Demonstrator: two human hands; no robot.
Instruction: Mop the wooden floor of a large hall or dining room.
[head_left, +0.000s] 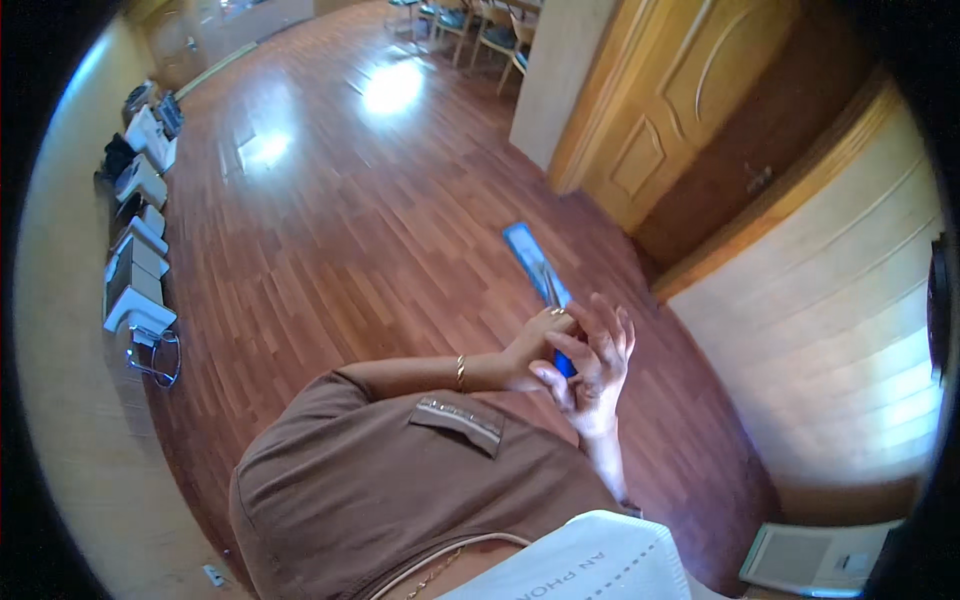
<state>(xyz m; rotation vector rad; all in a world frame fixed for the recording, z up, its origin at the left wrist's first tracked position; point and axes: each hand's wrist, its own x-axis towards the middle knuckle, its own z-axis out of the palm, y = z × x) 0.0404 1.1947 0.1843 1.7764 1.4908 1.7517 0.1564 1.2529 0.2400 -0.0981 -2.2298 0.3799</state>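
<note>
In front of my torso, my left hand [540,345] is closed on a narrow light-blue pack [521,240] that points away from me. A slim grey metal part, blade-like in shape, lies along the pack. A dark blue piece [564,363], perhaps a handle, shows between my two hands; its exact kind is unclear. Close against the left hand, my right hand [597,370] has its fingers raised and apart, with the thumb stretched toward the dark blue piece. Whether the thumb touches it I cannot tell. The left fingers are partly hidden behind the right hand.
Wood-plank floor [330,240] spreads ahead. Several white machines or boxes [140,275] line the left wall, with a metal-framed item [155,355] at the near end. Right are a wooden door [680,110] and a pale wall [820,300]; chairs [495,35] stand far off. A white appliance [820,557] sits lower right.
</note>
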